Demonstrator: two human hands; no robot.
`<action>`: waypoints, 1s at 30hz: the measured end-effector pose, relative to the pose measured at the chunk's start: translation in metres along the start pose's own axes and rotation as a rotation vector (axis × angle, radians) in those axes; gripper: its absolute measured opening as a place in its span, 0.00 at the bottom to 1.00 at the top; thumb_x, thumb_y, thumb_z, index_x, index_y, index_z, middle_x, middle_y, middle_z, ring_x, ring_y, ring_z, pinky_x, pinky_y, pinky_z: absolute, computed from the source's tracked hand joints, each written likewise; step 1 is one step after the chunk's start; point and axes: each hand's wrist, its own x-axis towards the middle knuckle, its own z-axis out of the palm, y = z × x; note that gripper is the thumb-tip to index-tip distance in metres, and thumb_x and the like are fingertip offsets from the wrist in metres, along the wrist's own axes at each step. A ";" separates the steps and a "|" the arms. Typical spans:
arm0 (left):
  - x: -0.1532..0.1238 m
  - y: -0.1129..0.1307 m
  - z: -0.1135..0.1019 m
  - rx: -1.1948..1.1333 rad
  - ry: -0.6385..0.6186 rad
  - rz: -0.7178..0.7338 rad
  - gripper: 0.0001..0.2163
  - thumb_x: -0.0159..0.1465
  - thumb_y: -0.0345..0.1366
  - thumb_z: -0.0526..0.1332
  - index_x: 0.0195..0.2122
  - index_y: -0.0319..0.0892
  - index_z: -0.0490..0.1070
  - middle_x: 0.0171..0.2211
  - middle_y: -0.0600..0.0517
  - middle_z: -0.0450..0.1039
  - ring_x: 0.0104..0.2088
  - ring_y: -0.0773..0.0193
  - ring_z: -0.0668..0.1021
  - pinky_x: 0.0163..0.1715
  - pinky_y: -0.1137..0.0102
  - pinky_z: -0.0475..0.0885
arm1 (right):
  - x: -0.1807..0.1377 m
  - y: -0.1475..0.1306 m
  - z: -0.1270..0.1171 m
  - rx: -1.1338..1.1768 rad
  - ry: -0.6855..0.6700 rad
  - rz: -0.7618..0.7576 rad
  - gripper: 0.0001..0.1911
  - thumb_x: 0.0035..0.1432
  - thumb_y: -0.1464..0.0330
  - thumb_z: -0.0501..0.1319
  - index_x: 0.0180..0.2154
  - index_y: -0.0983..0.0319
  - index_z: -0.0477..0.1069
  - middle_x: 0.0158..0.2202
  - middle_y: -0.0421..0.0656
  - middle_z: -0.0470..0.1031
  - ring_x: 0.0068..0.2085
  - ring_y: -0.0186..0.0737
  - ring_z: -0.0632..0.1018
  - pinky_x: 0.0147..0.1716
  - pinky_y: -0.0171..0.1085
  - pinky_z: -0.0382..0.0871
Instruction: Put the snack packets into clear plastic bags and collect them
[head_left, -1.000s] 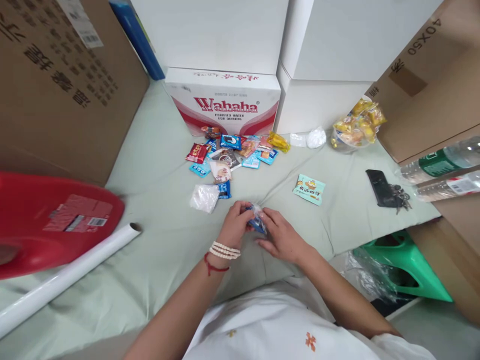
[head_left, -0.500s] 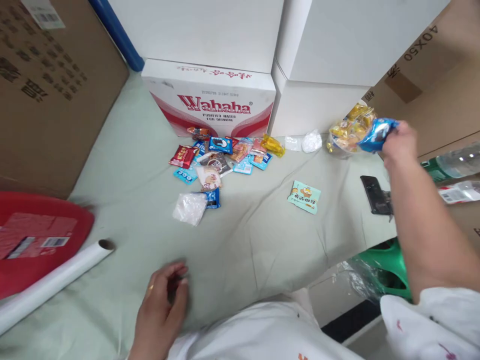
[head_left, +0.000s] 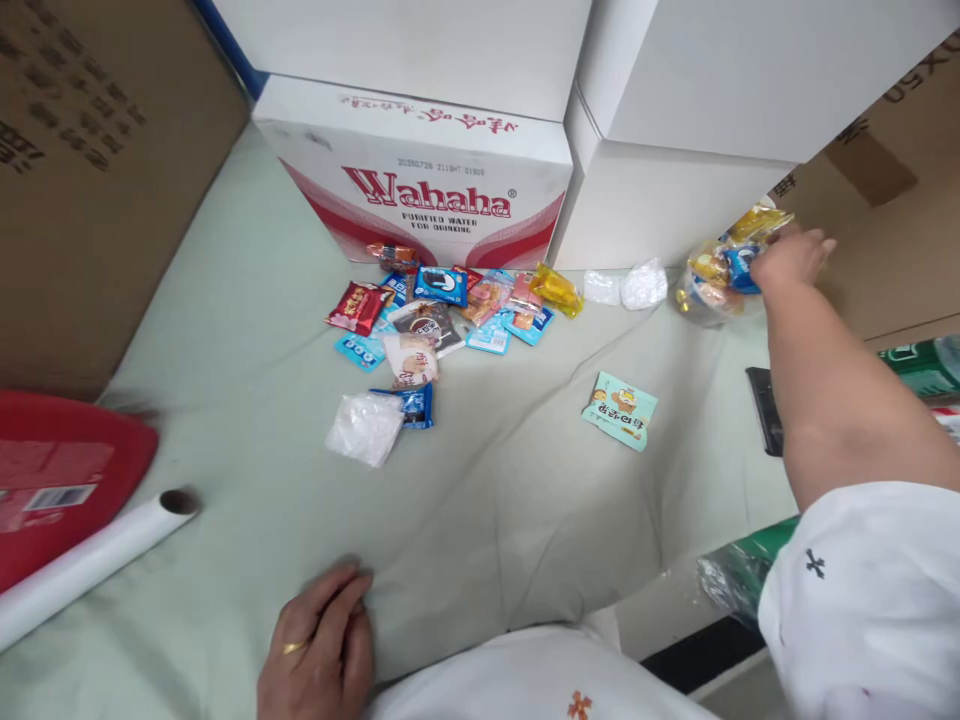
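Note:
My right hand (head_left: 793, 258) reaches out to a clear bag of yellow snacks (head_left: 712, 275) at the far right, fingers stretched over it. A blue snack packet (head_left: 740, 266) lies in the bag's top, against the thumb side of that hand. My left hand (head_left: 319, 650), with a ring on it, rests flat on the pale green cloth (head_left: 510, 500) near me and holds nothing. A pile of several small snack packets (head_left: 442, 305) lies in front of the Wahaha box (head_left: 420, 185).
A white crumpled bag (head_left: 364, 428), a light green packet (head_left: 620, 410) and a black phone (head_left: 765, 420) lie on the cloth. Cardboard boxes stand left and right, white boxes behind. A red object (head_left: 60, 480) and a white roll (head_left: 90, 560) lie at the left.
Both hands held the blue packet near me; my right hand carried it to the bag of yellow snacks and opened over it. My left hand dropped to the cloth.

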 end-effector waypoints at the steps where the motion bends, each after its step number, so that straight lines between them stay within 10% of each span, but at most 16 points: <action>1: 0.000 0.001 0.000 -0.004 0.006 -0.002 0.11 0.66 0.26 0.59 0.48 0.43 0.72 0.48 0.42 0.74 0.44 0.52 0.79 0.46 0.58 0.76 | -0.002 0.000 -0.006 0.021 -0.024 0.053 0.18 0.72 0.69 0.58 0.52 0.79 0.73 0.56 0.68 0.67 0.55 0.43 0.71 0.41 0.46 0.56; 6: 0.000 0.004 0.000 -0.034 0.035 0.002 0.10 0.66 0.24 0.60 0.47 0.42 0.73 0.48 0.41 0.75 0.45 0.53 0.79 0.47 0.59 0.77 | -0.035 -0.029 -0.032 0.164 0.222 -0.154 0.17 0.69 0.79 0.53 0.57 0.75 0.70 0.58 0.66 0.66 0.59 0.45 0.69 0.49 0.45 0.57; 11: 0.000 0.006 0.001 -0.047 0.061 0.002 0.10 0.65 0.24 0.60 0.46 0.42 0.73 0.48 0.42 0.75 0.45 0.54 0.80 0.47 0.60 0.78 | -0.101 -0.103 -0.004 0.225 -0.289 -0.633 0.15 0.65 0.75 0.58 0.51 0.70 0.77 0.52 0.56 0.75 0.51 0.45 0.73 0.50 0.40 0.61; 17: -0.016 0.012 -0.017 -0.151 0.055 -0.150 0.08 0.68 0.26 0.58 0.45 0.44 0.73 0.48 0.45 0.76 0.46 0.59 0.81 0.46 0.65 0.79 | -0.155 -0.144 0.027 0.299 -0.318 -0.416 0.14 0.63 0.73 0.56 0.43 0.68 0.79 0.47 0.59 0.77 0.46 0.52 0.76 0.45 0.45 0.68; 21: -0.027 0.023 -0.030 -0.319 0.070 -0.330 0.06 0.69 0.30 0.60 0.44 0.45 0.74 0.45 0.47 0.76 0.43 0.61 0.81 0.41 0.68 0.78 | -0.222 -0.136 -0.005 0.934 -0.334 -0.188 0.08 0.60 0.64 0.62 0.37 0.63 0.75 0.31 0.45 0.75 0.32 0.41 0.73 0.32 0.38 0.67; 26: 0.013 0.047 -0.027 -0.703 -0.038 -0.419 0.05 0.69 0.37 0.61 0.40 0.45 0.75 0.37 0.49 0.76 0.34 0.64 0.78 0.33 0.70 0.75 | -0.364 -0.126 -0.070 1.602 -0.993 0.106 0.21 0.48 0.52 0.74 0.34 0.58 0.71 0.22 0.33 0.63 0.18 0.28 0.59 0.16 0.30 0.51; 30: 0.070 0.071 -0.006 -0.889 -0.126 -0.501 0.11 0.66 0.46 0.64 0.36 0.44 0.75 0.34 0.50 0.74 0.32 0.65 0.75 0.31 0.70 0.72 | -0.438 -0.127 -0.099 1.692 -1.195 0.205 0.24 0.46 0.50 0.76 0.30 0.58 0.70 0.21 0.33 0.63 0.19 0.28 0.62 0.15 0.29 0.53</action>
